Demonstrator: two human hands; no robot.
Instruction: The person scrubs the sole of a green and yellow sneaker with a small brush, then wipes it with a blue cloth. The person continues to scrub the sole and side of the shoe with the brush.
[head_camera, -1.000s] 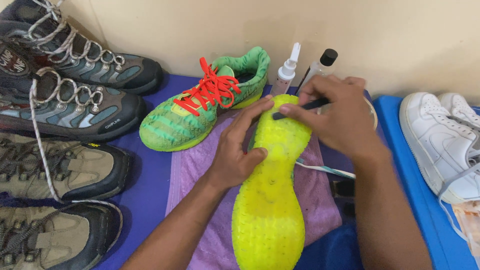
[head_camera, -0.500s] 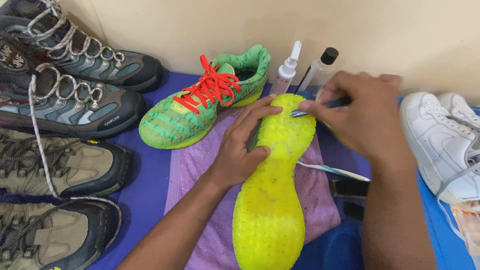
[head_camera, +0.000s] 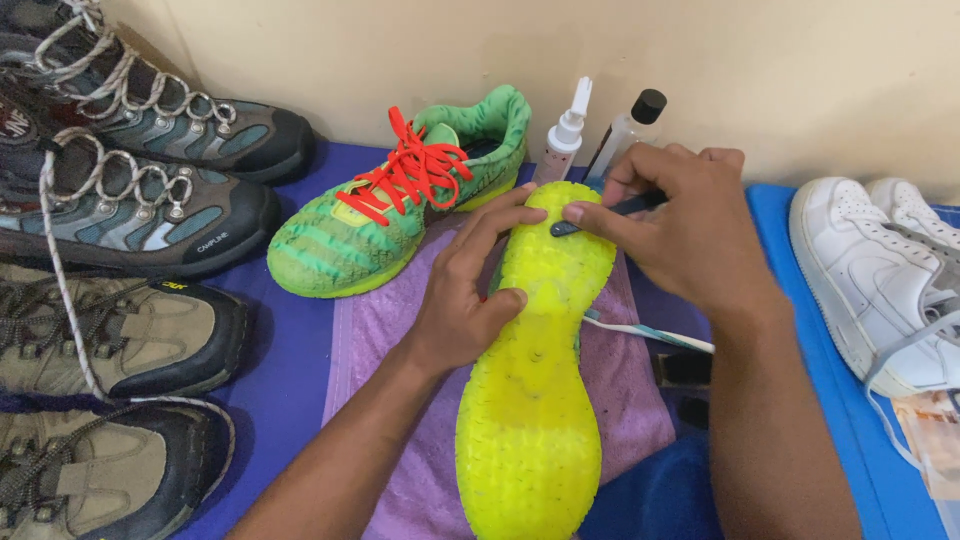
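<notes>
Now | left hand (head_camera: 455, 305) fingers grip yellow sole (head_camera: 535, 380) | right hand (head_camera: 690, 230) fingers pinch dark tool (head_camera: 600, 214)

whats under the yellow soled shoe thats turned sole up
A purple towel lies under the upturned yellow-soled shoe, spread on the blue surface. A white toothbrush handle pokes out beside it; its head is hidden, as is the towel beneath the sole.

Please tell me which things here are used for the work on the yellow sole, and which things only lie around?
In use:
- left hand, steadying the upturned shoe
- right hand, pressing a dark tool on the sole
- purple towel underneath

Lying about:
- green shoe
- spray bottle
- black-capped bottle
- toothbrush
- hiking boots
- white sneakers
</notes>
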